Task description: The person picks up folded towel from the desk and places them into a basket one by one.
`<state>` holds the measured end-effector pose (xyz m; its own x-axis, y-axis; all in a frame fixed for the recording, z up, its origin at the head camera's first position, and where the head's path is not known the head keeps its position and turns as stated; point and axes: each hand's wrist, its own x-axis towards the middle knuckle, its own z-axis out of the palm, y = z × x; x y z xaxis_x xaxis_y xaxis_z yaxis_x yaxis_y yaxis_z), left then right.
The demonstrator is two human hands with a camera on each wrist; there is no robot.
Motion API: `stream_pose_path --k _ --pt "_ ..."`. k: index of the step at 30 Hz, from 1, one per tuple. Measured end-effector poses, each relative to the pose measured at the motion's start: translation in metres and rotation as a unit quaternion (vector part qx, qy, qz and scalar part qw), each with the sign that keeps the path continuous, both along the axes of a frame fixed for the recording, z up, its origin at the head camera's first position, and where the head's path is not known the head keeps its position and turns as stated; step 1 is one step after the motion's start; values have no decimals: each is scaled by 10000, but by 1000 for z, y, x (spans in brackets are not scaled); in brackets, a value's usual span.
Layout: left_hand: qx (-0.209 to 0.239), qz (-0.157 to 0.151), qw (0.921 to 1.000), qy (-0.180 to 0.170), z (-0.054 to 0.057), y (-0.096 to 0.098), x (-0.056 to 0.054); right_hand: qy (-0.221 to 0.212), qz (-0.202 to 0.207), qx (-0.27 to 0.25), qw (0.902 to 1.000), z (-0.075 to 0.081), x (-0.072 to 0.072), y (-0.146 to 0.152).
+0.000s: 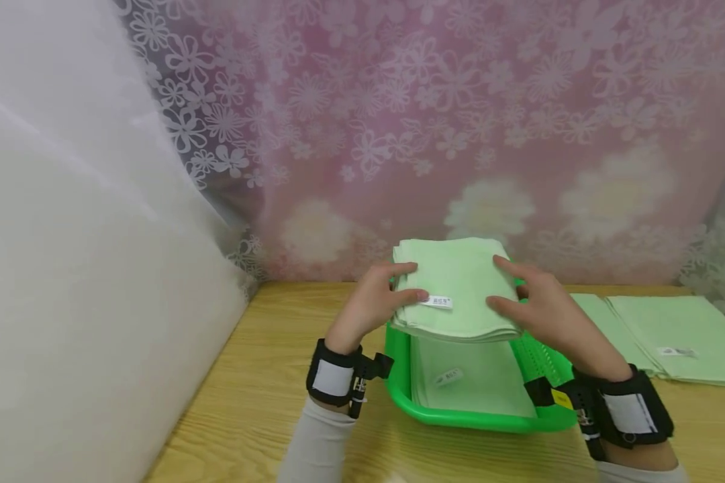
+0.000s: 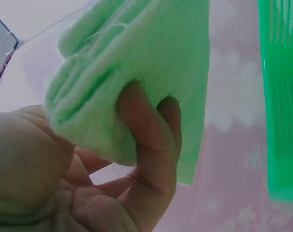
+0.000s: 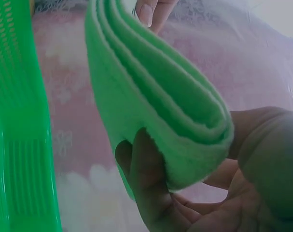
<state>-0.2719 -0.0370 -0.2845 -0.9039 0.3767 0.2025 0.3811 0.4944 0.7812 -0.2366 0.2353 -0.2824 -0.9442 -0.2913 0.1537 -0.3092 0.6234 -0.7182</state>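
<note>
Left hand [image 1: 371, 300] and right hand [image 1: 545, 307], fingers curled, are gripping folded cloth [image 1: 462, 285] above a basket [image 1: 459, 417] — apparently carrying; next move seemingly needing level support.

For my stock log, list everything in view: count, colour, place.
table: 1, wood-coloured, lower view
basket: 1, green, on table
held towel: 1, pale green, folded, above basket
inner towel: at least 1, pale green, in basket
side towels: apparently 2, pale green, right of basket
labels: 3, white, on towels
curtain: 1, pinkish floral, behind
sheet: 1, white, left side
wrist cameras: 2, mostly black, on straps
wrist straps: 2, black and white, at wrists
sleeves: 2, light grey, forearms
left hand: 1, bare, gripping held towel's left side
right hand: 1, bare, gripping its right side
</note>
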Motion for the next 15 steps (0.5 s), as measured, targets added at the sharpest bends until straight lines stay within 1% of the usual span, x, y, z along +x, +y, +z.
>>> stream_pose_path --k 4,7,10,15 --pt "-33 -132 9999 -62 -2 20 -1 19 -45 186 9998 -2 1 26" --pt "-82 -175 9997 -148 -3 29 0 112 -55 322 9994 -3 0 39" --pt "-146 -139 9997 -155 -5 34 1 212 -18 367 9991 -3 0 45" --pt "-294 -94 9995 -56 -6 40 1 109 -13 267 9996 -3 -1 47"
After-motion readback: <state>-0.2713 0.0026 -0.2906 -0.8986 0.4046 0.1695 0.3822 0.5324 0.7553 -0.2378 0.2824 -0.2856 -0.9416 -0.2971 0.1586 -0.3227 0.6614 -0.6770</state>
